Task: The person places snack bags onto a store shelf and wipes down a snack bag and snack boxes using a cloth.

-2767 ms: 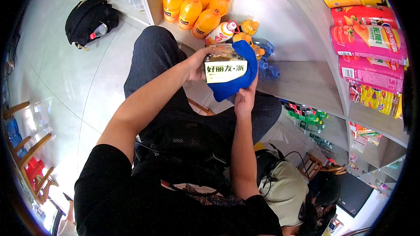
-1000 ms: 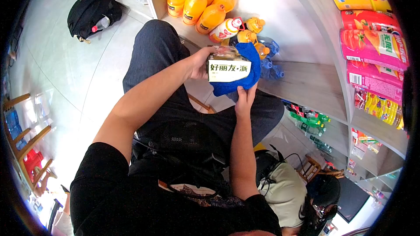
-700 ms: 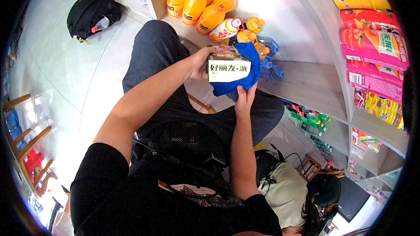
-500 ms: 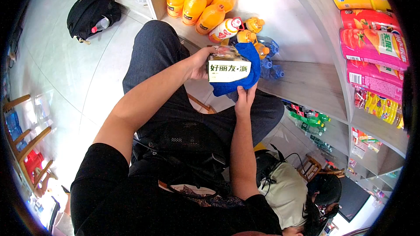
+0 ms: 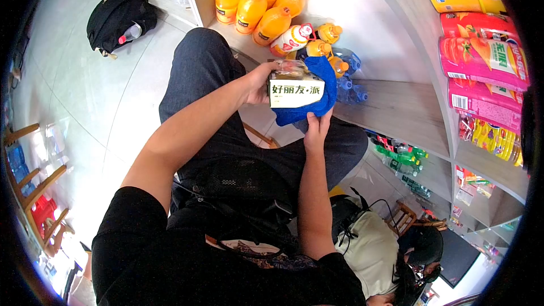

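Head view: the box [image 5: 292, 94], its labelled face longer crosswise, lies just right of the left hand [image 5: 259, 83] gripping it; the right hand [image 5: 317, 130] holds the cloth [image 5: 325, 88] against it.

There are two hands [image 5: 258, 83], one box [image 5: 296, 92], one cloth [image 5: 323, 88] and six big orange bottles [image 5: 252, 12].

At the frame's centre we read 好丽友·派 on the pale face of a box [image 5: 296, 94], the smaller line beneath it too fine to make out.
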